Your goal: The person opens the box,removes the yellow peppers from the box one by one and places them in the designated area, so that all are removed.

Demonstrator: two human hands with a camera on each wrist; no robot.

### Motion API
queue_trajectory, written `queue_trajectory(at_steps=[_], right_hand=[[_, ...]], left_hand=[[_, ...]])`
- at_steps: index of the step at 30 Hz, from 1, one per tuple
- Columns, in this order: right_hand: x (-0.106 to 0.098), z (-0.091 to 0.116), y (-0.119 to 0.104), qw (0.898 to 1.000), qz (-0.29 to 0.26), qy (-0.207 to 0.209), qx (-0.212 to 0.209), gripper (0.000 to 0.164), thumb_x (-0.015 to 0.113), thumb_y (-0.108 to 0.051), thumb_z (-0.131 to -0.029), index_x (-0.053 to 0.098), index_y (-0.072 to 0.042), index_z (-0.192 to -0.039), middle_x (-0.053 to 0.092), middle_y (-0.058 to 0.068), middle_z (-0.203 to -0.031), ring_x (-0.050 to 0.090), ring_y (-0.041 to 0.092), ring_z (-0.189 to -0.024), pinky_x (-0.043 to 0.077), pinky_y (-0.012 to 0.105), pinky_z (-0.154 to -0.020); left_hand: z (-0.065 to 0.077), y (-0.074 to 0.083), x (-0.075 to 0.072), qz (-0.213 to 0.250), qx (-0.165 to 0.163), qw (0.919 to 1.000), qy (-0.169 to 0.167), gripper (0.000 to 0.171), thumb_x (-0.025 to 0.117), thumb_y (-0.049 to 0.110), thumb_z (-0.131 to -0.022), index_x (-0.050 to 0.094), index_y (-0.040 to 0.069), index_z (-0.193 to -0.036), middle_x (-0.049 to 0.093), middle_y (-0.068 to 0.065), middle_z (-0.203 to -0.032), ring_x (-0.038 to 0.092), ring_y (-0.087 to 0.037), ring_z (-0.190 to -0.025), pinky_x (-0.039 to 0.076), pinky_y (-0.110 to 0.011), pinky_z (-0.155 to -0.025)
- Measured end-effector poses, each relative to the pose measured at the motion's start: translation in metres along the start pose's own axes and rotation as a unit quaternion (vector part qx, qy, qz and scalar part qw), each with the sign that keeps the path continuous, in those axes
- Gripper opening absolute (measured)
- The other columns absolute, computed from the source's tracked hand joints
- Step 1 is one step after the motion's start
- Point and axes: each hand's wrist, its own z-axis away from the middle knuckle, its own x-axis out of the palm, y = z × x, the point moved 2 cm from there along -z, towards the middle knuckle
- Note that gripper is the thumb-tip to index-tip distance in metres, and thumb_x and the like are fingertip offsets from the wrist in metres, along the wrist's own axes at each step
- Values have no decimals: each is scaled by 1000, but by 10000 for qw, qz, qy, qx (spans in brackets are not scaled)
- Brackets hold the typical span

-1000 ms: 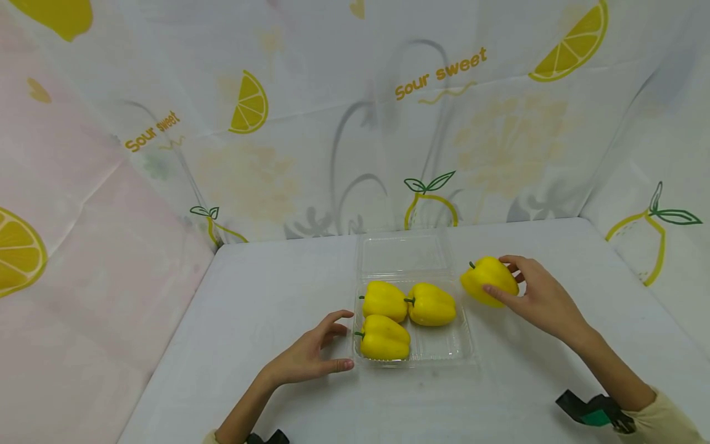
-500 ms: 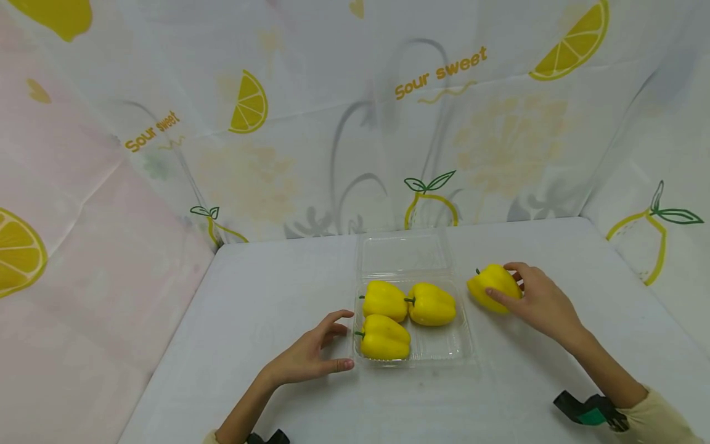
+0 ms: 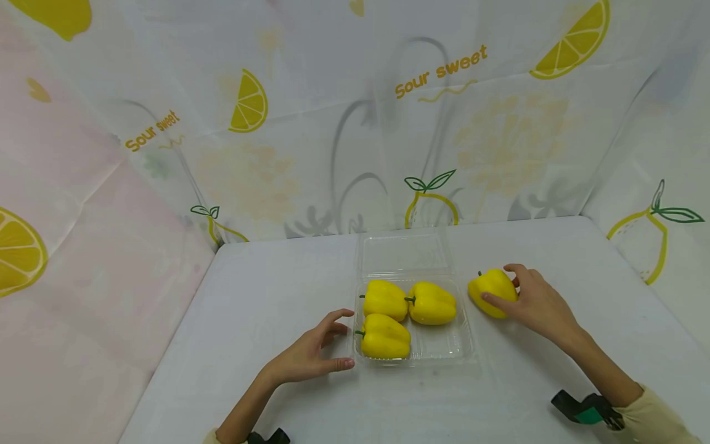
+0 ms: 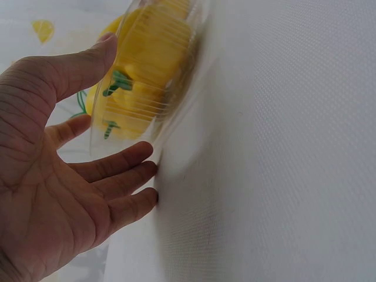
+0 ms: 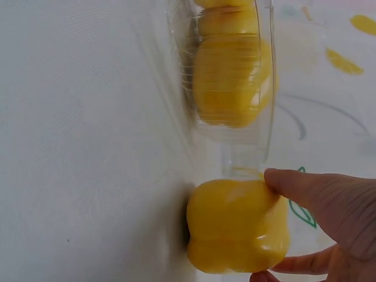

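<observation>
Lying inside the open clear container [image 3: 438, 349] are three yellow peppers [image 3: 385, 337]. The right hand [image 3: 539, 308] is gripping a fourth pepper [image 3: 490, 285] between thumb and fingers, just right of the container; the left hand [image 3: 308, 355], loosely spread, is resting at its left edge.

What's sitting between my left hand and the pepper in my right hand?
In the head view, the open clear container with three yellow peppers lies between your left hand and the held pepper.
</observation>
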Motion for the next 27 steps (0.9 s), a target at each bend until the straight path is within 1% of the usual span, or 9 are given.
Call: queue_trajectory(at_steps=[7, 14, 21, 27], right_hand=[[1, 1, -2, 9999, 24, -92, 93, 84, 70, -58, -85, 45, 8, -131, 54, 28, -103, 55, 31, -80, 47, 35, -60], [1, 0, -3, 9999, 52, -87, 29, 84, 70, -57, -85, 44, 9, -131, 53, 29, -103, 55, 32, -80, 48, 35, -60], [-11, 5, -11, 9998, 115, -125, 128, 90, 70, -59, -84, 41, 8, -137, 52, 30, -107, 56, 29, -76, 47, 33, -55], [-17, 7, -17, 9998, 141, -119, -3, 87, 68, -60, -86, 42, 5, -138, 54, 28, -108, 56, 28, -79, 48, 32, -57]], left_hand=[[0, 0, 0, 1, -60, 10000, -11, 82, 77, 40, -86, 26, 32, -150, 54, -3, -133, 51, -19, -126, 40, -44, -108], [0, 0, 0, -15, -62, 10000, -18, 82, 77, 41, -86, 26, 31, -150, 55, -3, -132, 51, -19, -126, 41, -45, -107], [0, 0, 0, -37, -51, 10000, -16, 83, 77, 41, -86, 27, 31, -150, 55, -2, -131, 52, -19, -125, 41, -44, -108], [0, 1, -1, -10, -47, 10000, -17, 81, 77, 41, -86, 27, 32, -150, 55, -4, -132, 52, -21, -125, 41, -45, -108]])
